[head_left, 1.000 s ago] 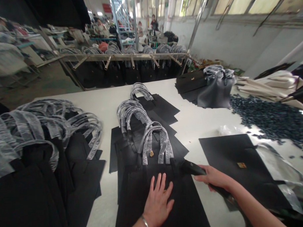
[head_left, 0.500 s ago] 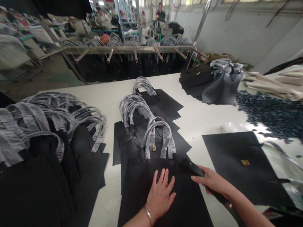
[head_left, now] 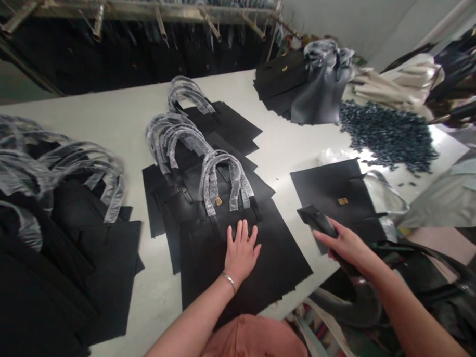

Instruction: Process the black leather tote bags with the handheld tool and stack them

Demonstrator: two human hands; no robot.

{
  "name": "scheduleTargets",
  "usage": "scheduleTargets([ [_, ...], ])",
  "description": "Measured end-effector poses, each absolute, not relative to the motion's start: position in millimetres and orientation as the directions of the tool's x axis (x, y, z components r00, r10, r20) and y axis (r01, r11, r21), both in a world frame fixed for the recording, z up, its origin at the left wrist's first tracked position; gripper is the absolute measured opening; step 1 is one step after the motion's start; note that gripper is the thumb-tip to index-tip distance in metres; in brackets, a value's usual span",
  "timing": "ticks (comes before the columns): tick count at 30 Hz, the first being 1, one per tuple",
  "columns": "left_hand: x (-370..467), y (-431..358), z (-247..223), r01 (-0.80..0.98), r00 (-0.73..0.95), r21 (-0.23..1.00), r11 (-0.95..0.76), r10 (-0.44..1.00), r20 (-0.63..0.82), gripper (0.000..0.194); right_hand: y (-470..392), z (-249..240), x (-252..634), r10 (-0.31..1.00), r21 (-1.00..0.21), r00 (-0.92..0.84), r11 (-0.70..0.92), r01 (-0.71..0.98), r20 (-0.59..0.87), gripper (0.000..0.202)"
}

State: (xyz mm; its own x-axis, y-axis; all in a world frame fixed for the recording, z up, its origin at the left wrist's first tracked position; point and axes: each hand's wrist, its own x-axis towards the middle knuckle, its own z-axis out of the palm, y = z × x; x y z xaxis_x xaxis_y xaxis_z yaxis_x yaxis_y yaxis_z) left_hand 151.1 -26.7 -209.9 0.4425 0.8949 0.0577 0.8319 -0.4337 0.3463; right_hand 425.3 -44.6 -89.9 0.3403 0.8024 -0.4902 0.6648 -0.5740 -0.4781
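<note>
My left hand (head_left: 242, 254) lies flat on a black bag panel (head_left: 279, 245), fingers spread, a metal bangle on the wrist. Above its fingertips stand the panel's plastic-wrapped handles (head_left: 232, 171) and a small gold fitting (head_left: 218, 201). My right hand (head_left: 347, 245) is wrapped round a black tool (head_left: 316, 217) with a wide, flat nozzle; its exact kind is unclear. The nozzle is held over the gap between the stack and a separate black panel (head_left: 320, 183), which bears a gold plate (head_left: 342, 201). More panels with wrapped handles lie fanned out beneath and behind the left hand's panel.
Another pile of black panels with wrapped handles (head_left: 120, 276) covers the table's left side. At the back right lie more black pieces (head_left: 317, 97), beside a heap of small dark bits (head_left: 388, 134) and pale fabric (head_left: 398, 82). A metal rack (head_left: 130, 13) stands beyond the white table (head_left: 102, 100).
My right hand has moved the tool off the stack's right edge and out to the right. My left hand remains flat on the top panel. The view has tilted down and turned right.
</note>
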Motion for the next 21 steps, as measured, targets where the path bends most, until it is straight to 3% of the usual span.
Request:
scheduleTargets([
  [5, 180, -28, -209, 0.782, 0.433, 0.458, -0.423, 0.897, 0.088, 0.050, -85, -106, 395, 0.770, -0.502, 0.258, -0.592, 0.631, -0.583, 0.068],
  [9, 169, -45, -203, 0.667, 0.548, 0.543, -0.511, 0.830, 0.108, 0.043, -69, -108, 340, 0.796, -0.571, 0.095, -0.506, 0.646, -0.598, 0.071],
  [14, 104, -73, -203, 0.713, 0.573, 0.419, -0.563, 0.811, 0.114, 0.043, -37, -111, 283, 0.814, -0.709, -0.169, -0.357, 0.609, -0.555, 0.064],
  [21, 74, -80, -214, 0.715, 0.634, 0.290, -0.636, 0.765, 0.113, 0.044, 9, -125, 241, 0.777, -0.731, -0.251, -0.356, 0.582, -0.578, 0.060],
])
